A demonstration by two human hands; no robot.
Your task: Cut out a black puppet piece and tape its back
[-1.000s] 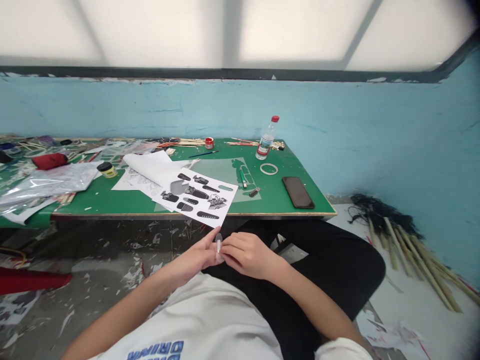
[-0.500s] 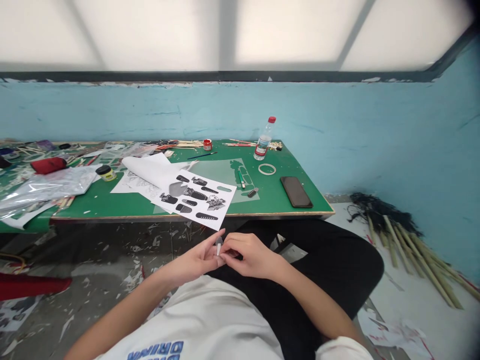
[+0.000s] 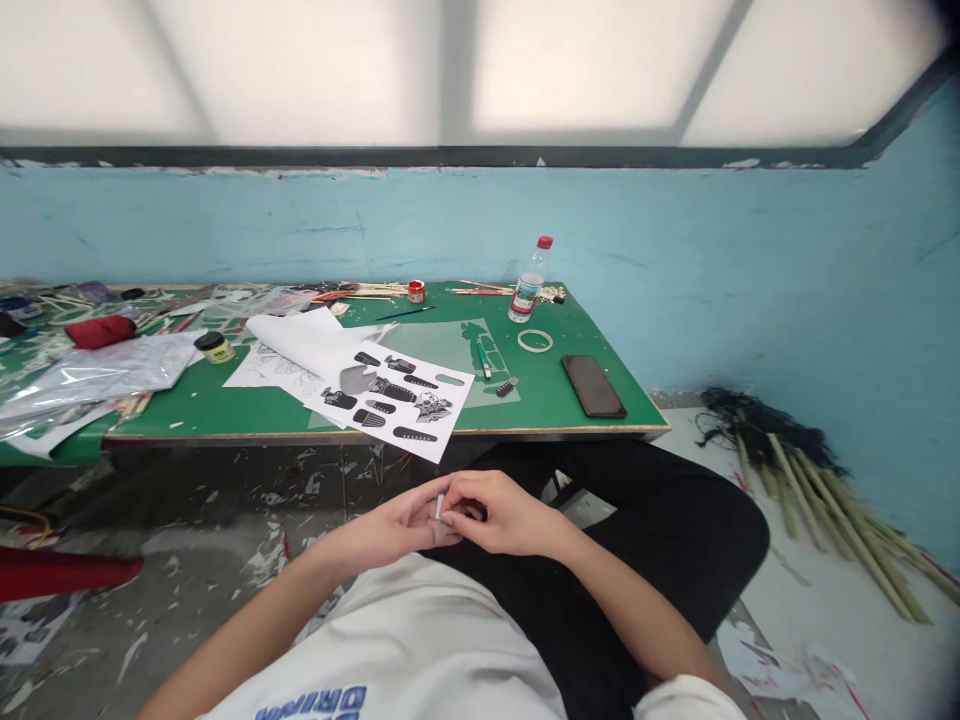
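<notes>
My left hand (image 3: 401,522) is held palm up over my lap, its fingers stretched out and partly hidden behind the other hand. My right hand (image 3: 501,512) is closed, with thumb and forefinger pinched at a small white strip (image 3: 439,506) against the left fingers. The strip looks like cut paper or plastic; most of it is covered. Just beyond the hands, a white sheet with black printed shapes (image 3: 442,440) juts over the table edge. One oval in that sheet is cut out, showing green.
On the green table (image 3: 540,400) are a phone (image 3: 592,386), a tape roll (image 3: 535,341), a water bottle (image 3: 528,285), a green cutter knife (image 3: 484,360), a translucent sheet (image 3: 427,340) and a paint jar (image 3: 214,347). Bamboo sticks (image 3: 832,510) lie at right; scraps litter the floor.
The left fingers have moved in behind the right hand, and the left thumb has lowered. The grey rounded end seen above the white strip is now hidden. The table things are unchanged.
</notes>
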